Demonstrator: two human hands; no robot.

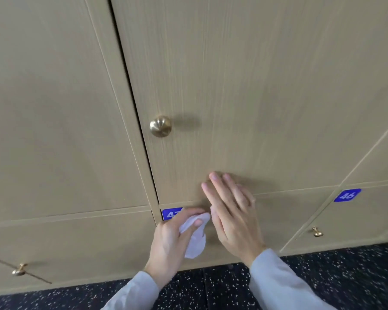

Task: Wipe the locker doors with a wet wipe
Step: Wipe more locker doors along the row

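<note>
My left hand pinches the wet wipe at lower centre, my right hand lies flat-fingered on the tall locker door; wiping looks barely begun.

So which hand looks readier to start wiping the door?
The left hand: it already grips the wipe beside the door. The right hand holds nothing, fingers straight by the door's lower edge.

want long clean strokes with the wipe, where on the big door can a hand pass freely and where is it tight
Free: the big door right of and above the brass knob, up from the right hand. Tight: the bottom edge, where both hands, the wet wipe in the left hand and label 47 crowd.
</note>
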